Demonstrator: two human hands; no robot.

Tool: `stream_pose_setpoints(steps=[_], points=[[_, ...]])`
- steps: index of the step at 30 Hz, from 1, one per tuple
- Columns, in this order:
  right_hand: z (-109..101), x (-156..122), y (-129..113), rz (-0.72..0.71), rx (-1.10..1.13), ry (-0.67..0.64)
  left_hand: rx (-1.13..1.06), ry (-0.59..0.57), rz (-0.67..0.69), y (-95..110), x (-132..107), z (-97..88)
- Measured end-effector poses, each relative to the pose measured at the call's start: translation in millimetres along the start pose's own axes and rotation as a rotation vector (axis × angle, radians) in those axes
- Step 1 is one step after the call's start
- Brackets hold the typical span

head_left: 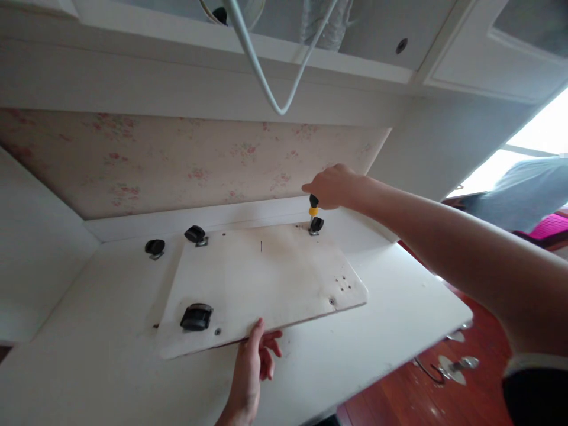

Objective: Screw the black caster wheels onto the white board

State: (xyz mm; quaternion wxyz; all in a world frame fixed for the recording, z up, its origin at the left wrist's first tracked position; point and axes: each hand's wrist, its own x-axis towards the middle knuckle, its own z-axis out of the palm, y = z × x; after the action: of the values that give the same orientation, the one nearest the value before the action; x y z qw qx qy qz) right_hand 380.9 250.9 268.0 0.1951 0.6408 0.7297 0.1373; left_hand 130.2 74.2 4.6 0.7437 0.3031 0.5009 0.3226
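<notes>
My right hand (335,186) is closed around the black and yellow handle of a screwdriver (313,210). Its shaft points down at the mounting plate of a black caster wheel (316,224) at the far right corner of a white board (275,278). At the board's near edge, my left hand (255,361) grips with the thumb on top and the fingers curled below. Two more casters sit on the board's left side, one at the far corner (195,234) and one at the near corner (196,317). Several small holes mark the right near corner.
The board lies on a white desk (399,313) against a floral-papered wall (213,160). A loose caster (155,247) rests left of the board. Overhead, a white cable (279,109) hangs from a shelf (377,56). Metal hooks (452,368) are by the red floor at right.
</notes>
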Motion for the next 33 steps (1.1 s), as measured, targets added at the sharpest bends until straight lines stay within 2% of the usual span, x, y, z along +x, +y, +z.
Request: stream_pose_setpoints(steps=[4, 10, 19, 29, 33], points=[[2.0, 4.1, -6.3, 0.020, -0.074, -0.072, -0.003, 0.002, 0.006, -0.7, 0.1, -0.8], [5.9, 0.2, -8.2, 0.043, -0.090, -0.093, 0.003, -0.004, 0.015, 0.0, -0.7, -0.5], [11.2, -10.7, 4.8, -0.091, -0.043, -0.156, 0.009, -0.002, 0.028, 1.5, -2.6, 1.1], [8.6, -1.8, -3.8, 0.012, -0.039, -0.116, -0.009, 0.011, 0.035, -1.5, -2.0, 1.3], [5.9, -4.1, -6.8, 0.072, -0.019, -0.139, -0.001, 0.004, 0.047, -2.2, -1.8, 1.1]])
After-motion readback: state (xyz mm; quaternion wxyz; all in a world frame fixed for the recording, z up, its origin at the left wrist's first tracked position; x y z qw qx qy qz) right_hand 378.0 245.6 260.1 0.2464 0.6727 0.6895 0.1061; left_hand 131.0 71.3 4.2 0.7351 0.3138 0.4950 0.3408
